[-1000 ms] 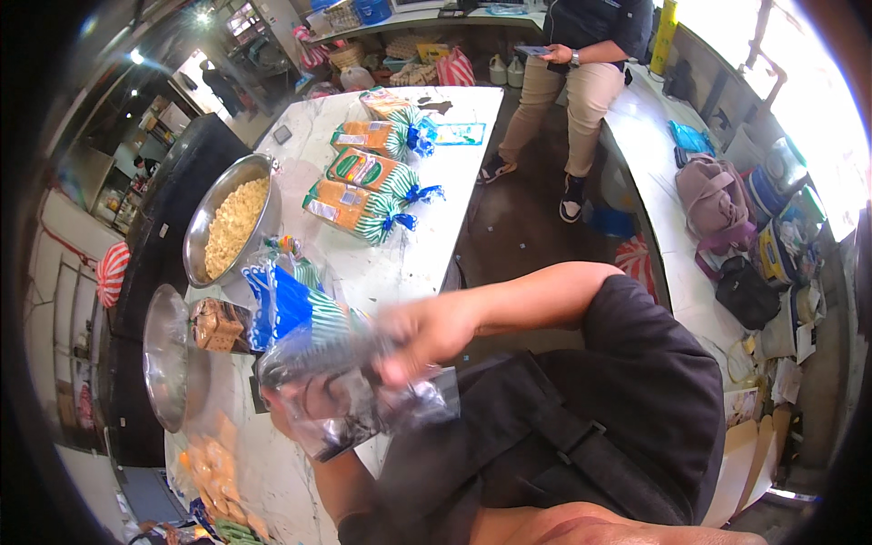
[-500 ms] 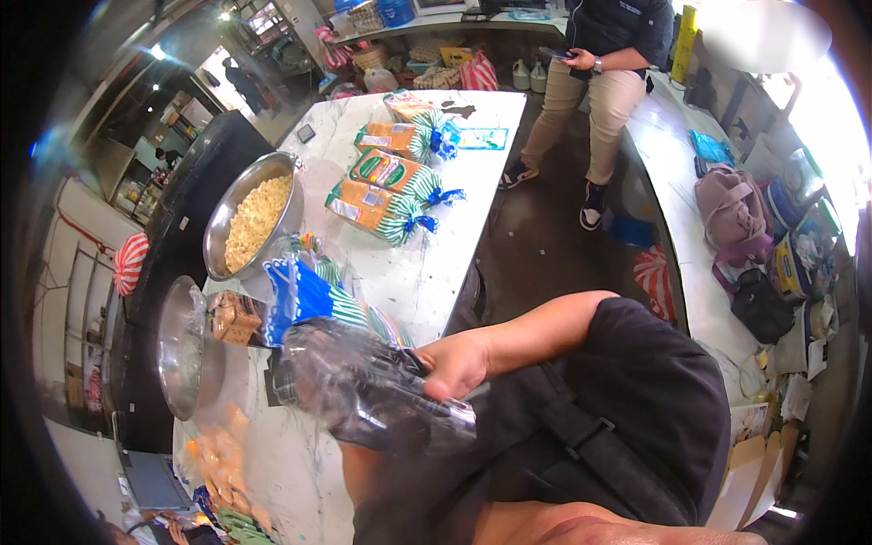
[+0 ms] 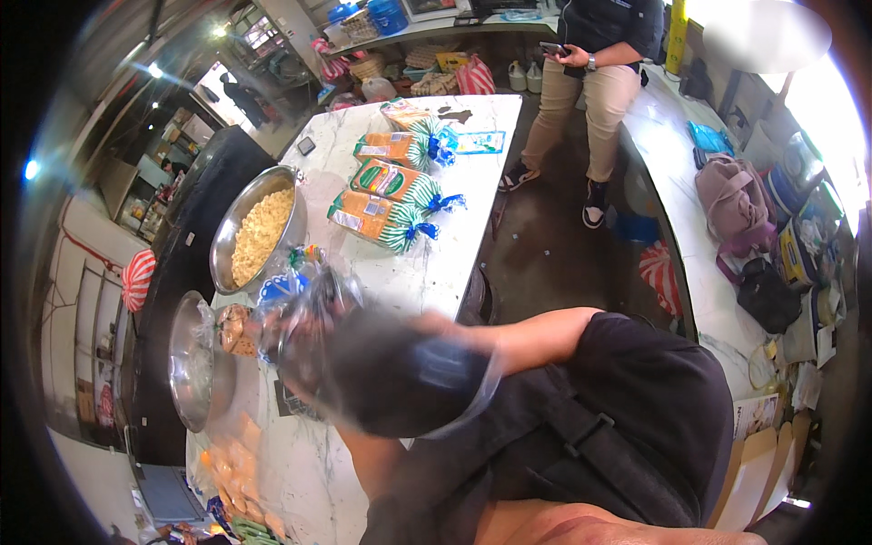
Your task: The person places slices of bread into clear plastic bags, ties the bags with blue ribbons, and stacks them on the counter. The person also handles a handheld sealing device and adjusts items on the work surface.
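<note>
right hand (image 3: 436, 331): blurred, on the clear plastic bag (image 3: 363, 363); grip can't tell
left hand: hidden under bag; state can't tell
bag: held up, just left of right hand
past bag: bread loaves (image 3: 381, 218), bowl of crumbs (image 3: 259, 232) on table (image 3: 436, 272)

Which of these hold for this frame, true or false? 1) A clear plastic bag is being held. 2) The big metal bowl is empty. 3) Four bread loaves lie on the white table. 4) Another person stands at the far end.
1) True: the clear plastic bag, blurred, is up in front of the person, the right forearm reaching to it; the hands are hidden behind it.
2) False: the big metal bowl holds pale yellow food.
3) False: three bread loaves lie on the white table.
4) True: another person stands there, holding a phone.
</note>
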Available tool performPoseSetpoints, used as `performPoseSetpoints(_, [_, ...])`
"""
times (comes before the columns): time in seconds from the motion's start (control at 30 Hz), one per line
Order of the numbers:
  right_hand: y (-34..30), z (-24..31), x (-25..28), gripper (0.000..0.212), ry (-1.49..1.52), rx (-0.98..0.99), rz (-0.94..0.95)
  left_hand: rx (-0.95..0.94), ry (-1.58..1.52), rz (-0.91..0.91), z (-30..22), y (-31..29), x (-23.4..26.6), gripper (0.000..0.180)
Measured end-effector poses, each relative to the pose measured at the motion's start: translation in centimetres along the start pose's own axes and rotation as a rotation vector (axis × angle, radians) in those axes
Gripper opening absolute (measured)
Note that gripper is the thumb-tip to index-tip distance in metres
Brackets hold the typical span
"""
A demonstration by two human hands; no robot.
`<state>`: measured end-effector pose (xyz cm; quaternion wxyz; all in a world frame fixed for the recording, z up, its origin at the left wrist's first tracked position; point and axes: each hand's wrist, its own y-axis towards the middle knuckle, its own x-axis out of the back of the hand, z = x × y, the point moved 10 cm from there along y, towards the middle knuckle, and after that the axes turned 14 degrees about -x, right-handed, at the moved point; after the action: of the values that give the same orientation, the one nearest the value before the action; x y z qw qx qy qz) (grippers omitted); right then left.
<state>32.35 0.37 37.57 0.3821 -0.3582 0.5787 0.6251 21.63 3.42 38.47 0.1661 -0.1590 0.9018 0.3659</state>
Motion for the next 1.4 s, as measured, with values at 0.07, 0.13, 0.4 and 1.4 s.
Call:
performPoseSetpoints(0.07, [0.3,-2.6,-0.2,0.033,0.053,-0.197,0.036,0.084,-0.098,-0.029,0.2,-0.4,-0.2,0.063])
performPoseSetpoints(0.13, [-0.7,-1.3,-2.7,0.037,-0.276,-0.039,0.119,0.181,-0.161,-0.018,1.0,-1.7,-0.9,0.063])
performPoseSetpoints(0.4, [-4.9,7.2,-2.4,0.044,-0.283,0.537,-0.267,0.448,-0.408,-0.048,5.7,-7.2,-1.8,0.066])
performPoseSetpoints(1.4, [-4.1,5.7,-1.3,0.073,-0.628,0.462,-0.213,0.769,-1.268,-0.098,2.5,-9.6,-5.3,0.057])
